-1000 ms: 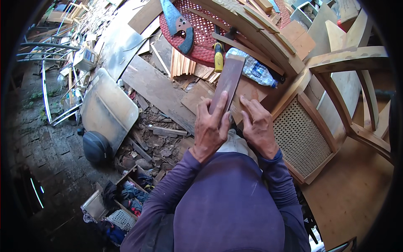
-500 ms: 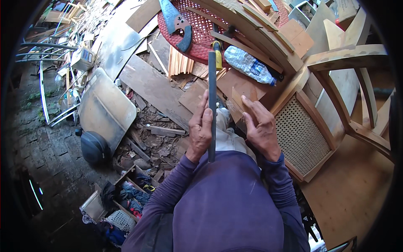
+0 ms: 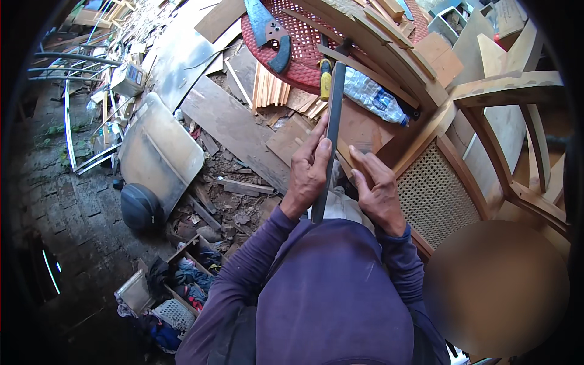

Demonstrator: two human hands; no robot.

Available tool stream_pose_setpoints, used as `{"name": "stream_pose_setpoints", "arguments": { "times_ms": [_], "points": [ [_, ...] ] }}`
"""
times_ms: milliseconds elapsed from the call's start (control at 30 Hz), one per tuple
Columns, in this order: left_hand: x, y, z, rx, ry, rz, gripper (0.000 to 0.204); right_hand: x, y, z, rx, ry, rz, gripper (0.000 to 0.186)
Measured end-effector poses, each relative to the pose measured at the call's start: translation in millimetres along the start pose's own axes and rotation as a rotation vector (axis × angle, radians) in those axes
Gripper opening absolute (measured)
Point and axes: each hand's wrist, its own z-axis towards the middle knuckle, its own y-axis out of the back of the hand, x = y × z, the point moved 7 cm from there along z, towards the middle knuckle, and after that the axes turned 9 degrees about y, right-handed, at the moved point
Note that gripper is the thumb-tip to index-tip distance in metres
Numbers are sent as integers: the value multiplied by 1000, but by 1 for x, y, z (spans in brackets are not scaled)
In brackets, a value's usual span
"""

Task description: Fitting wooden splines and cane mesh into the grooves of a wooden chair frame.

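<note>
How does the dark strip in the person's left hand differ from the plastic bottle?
The dark strip is opaque; the plastic bottle is clear, blue-capped. The strip looks straight, the bottle rounded and wrinkled. The left hand holds the strip; the bottle lies unheld. Both are longer than wide.

I have the bar between the left hand, against it, and the right hand. Beyond, the saw lies on the woven disc; the bottle lies right of the bar's far end. The chair frame stands to my right. Over left, the rounded thing sits at the panel's near end, cloths nearer me.
</note>
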Motion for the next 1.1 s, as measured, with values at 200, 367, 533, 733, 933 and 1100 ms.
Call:
{"name": "stream_pose_setpoints", "arguments": {
  "times_ms": [200, 367, 533, 733, 933, 1100],
  "points": [
    [14, 15, 0, 63, 144, -325, 56, -44, -8, -21, 34, -560, 1235, 39],
    [30, -11, -21, 330, 308, -538, 65, -58, -7, -25, 54, -571, 1301, 35],
    [20, 10, -9, 253, 253, -434, 65, -48, 0, -34, 123, -580, 903, 17],
    [11, 17, -25, 142, 228, -276, 64, -23, 20, -5, 19, -418, 706, 19],
    [7, 16, -8, 30, 160, -124, 59, -17, -4, -21, 101, -287, 387, 20],
    [0, 20, -12, -11, 126, -163, 58, 12, 24, -8, -113, 124, -13, 24]
  ]
}}
